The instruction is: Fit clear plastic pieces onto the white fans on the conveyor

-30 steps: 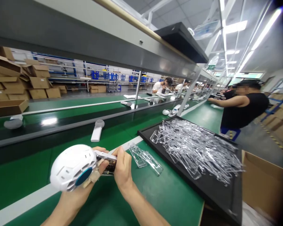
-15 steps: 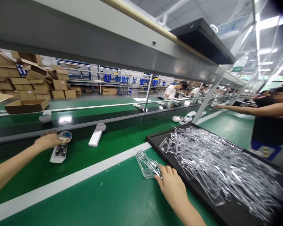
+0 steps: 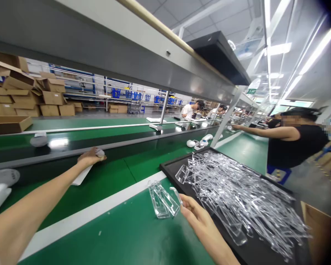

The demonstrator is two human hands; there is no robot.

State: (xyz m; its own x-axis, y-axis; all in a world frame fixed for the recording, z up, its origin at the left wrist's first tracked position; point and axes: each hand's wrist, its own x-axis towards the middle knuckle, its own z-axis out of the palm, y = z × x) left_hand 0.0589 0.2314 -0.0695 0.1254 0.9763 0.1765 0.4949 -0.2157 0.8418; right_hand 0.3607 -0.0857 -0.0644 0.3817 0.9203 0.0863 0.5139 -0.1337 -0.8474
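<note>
My left hand (image 3: 89, 158) reaches across the green surface, its fingers closed around the round head of a white handheld device (image 3: 82, 176). Its flat white body sticks out beneath my wrist. My right hand (image 3: 197, 213) pinches a thin clear plastic part (image 3: 175, 194) by one end, just above the table. Next to it, two or so clear plastic frames (image 3: 158, 200) lie overlapping near the white line. Another white device (image 3: 1, 186) with a round grey head is cut off by the left edge of view.
A black tray (image 3: 165, 167) heaped with clear plastic frames (image 3: 237, 187) is at the right. White devices (image 3: 200, 142) rest beyond it by a metal post (image 3: 223, 117). A grey shelf beam (image 3: 127, 59) crosses overhead. A co-worker (image 3: 295, 136) stands at the far right.
My left hand has gone from a device with exposed insides to the white device further right. My right hand has lifted a clear part off the others. The view has turned right.
</note>
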